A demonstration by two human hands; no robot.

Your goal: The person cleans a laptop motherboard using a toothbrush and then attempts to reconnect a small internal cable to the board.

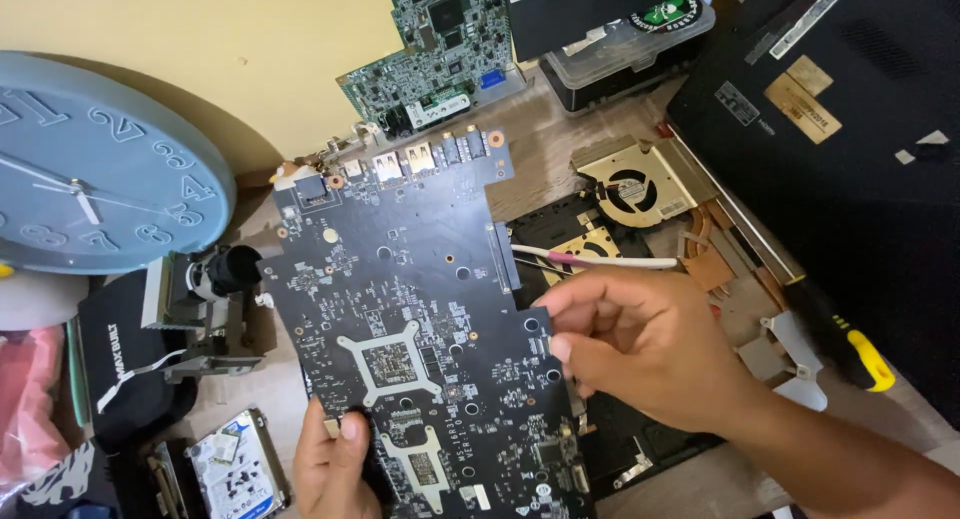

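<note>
Dark blue circuit board [420, 329] is held tilted above the desk [560, 139], pinched at its bottom edge by the left hand [335, 469] and at its right edge by the right hand [640, 344]. With so light an edge grip, it could be dropped onto the copper fan [632, 191].

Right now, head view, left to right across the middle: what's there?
Blue-grey wall clock → left hand → dark laptop motherboard → right hand → gold cooling fan → yellow-handled screwdriver.
</note>
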